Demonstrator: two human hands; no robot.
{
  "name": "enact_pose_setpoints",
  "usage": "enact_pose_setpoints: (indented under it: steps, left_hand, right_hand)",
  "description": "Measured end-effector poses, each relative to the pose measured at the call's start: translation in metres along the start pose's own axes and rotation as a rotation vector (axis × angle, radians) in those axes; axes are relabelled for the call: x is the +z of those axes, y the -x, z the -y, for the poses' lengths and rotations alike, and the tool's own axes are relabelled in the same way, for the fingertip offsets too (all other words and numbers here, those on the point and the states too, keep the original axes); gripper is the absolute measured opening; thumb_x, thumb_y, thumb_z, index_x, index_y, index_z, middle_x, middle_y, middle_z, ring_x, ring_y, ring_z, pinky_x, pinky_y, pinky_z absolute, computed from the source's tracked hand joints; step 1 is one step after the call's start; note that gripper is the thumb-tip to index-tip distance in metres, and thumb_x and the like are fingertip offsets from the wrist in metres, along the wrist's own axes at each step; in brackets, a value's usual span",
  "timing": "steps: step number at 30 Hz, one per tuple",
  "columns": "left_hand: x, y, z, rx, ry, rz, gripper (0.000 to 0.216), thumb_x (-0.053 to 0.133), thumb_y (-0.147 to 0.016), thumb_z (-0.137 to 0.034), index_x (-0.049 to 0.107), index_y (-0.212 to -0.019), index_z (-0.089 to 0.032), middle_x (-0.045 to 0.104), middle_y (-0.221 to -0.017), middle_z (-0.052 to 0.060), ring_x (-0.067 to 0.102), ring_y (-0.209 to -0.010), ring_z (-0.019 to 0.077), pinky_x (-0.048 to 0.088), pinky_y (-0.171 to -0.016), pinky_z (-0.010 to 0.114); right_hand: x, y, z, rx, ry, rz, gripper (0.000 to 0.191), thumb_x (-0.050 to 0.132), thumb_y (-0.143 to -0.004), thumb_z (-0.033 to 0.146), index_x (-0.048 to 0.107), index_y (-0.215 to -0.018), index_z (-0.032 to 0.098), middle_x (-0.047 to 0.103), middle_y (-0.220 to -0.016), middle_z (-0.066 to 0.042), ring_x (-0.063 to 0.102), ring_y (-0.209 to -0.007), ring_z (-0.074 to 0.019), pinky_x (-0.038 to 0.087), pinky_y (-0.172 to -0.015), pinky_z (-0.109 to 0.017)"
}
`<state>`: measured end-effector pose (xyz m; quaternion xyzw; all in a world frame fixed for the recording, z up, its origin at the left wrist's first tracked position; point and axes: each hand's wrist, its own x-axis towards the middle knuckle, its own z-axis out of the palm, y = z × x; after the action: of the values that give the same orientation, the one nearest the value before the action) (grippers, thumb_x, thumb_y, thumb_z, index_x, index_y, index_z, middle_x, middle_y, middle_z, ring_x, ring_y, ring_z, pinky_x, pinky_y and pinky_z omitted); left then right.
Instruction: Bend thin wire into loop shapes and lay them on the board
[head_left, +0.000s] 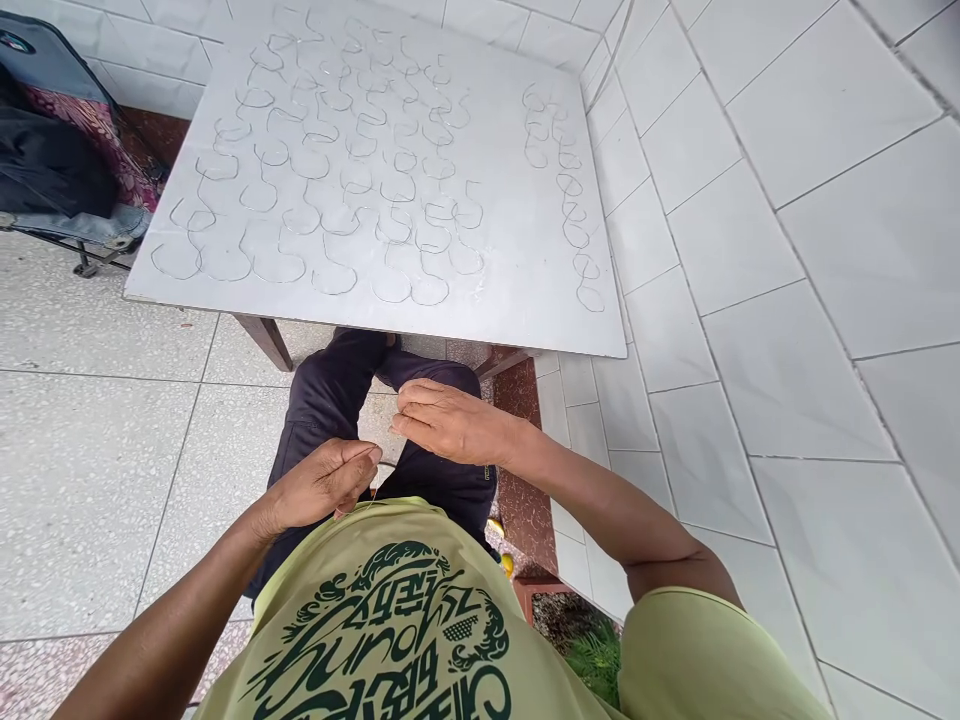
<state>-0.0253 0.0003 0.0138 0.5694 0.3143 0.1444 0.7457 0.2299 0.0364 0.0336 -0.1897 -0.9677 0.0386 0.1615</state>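
yellow-green t-shirt fills the foreground; over the lap, the left hand pinches a thin strand in a closed grip, the right hand just beside it, fingertips together, wire loops lying on a white surface beyond.

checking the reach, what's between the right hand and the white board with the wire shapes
In the head view, a dark trouser leg lies between the right hand and the white board.
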Motion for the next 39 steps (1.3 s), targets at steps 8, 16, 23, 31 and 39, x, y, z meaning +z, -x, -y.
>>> enact_pose_setpoints:
  steps: [8, 16, 23, 31, 39]
  left_hand:
    - [0.008, 0.012, 0.006, 0.026, 0.053, -0.229, 0.048, 0.044, -0.106, -0.049, 0.043, -0.067, -0.022, 0.043, -0.056, -0.005, 0.041, -0.046, 0.0097, 0.040, -0.049, 0.025]
    - [0.015, -0.010, 0.010, 0.130, 0.037, -0.553, 0.046, 0.040, -0.108, -0.048, 0.048, -0.071, -0.021, 0.045, -0.064, -0.003, 0.048, -0.061, 0.0131, 0.044, -0.064, 0.028]
    - [0.011, -0.015, 0.008, 0.150, -0.011, -0.530, 0.041, 0.043, -0.107, -0.048, 0.063, -0.086, -0.019, 0.059, -0.074, 0.001, 0.056, -0.073, 0.0155, 0.047, -0.074, 0.029]
    - [-0.007, -0.008, 0.002, 0.059, 0.031, -0.511, 0.034, 0.068, -0.094, -0.049, 0.072, -0.106, -0.017, 0.067, -0.081, 0.004, 0.059, -0.069, 0.0144, 0.047, -0.056, 0.024]
    - [0.017, 0.002, -0.006, 0.024, -0.256, -0.779, 0.032, 0.058, -0.097, -0.036, 0.073, -0.119, -0.017, 0.078, -0.087, 0.005, 0.070, -0.068, 0.0163, 0.054, -0.057, 0.025]
  right_hand:
    - [-0.008, 0.004, -0.002, 0.299, -0.151, -0.031, 0.022, 0.044, -0.108, 0.021, 0.065, -0.108, 0.015, 0.068, -0.097, -0.013, 0.061, -0.102, -0.0259, 0.053, -0.095, -0.043]
    - [0.022, 0.000, 0.053, 0.789, -1.151, -0.095, 0.035, 0.051, -0.106, 0.050, 0.068, -0.100, 0.019, 0.077, -0.094, -0.007, 0.074, -0.086, -0.0188, 0.058, -0.076, -0.030]
    - [0.057, -0.018, 0.079, 1.031, -1.468, -0.460, 0.049, 0.054, -0.102, 0.060, 0.063, -0.079, 0.018, 0.067, -0.068, 0.000, 0.064, -0.060, -0.0122, 0.054, -0.064, -0.026]
    - [0.056, -0.015, 0.071, 1.098, -1.396, -0.502, 0.050, 0.050, -0.101, 0.066, 0.055, -0.078, 0.022, 0.059, -0.056, 0.004, 0.056, -0.045, -0.0120, 0.047, -0.048, -0.025]
    - [0.067, -0.017, 0.077, 1.076, -0.952, -0.503, 0.041, 0.043, -0.108, 0.050, 0.071, -0.113, 0.021, 0.060, -0.059, 0.003, 0.058, -0.049, -0.0117, 0.052, -0.055, -0.025]
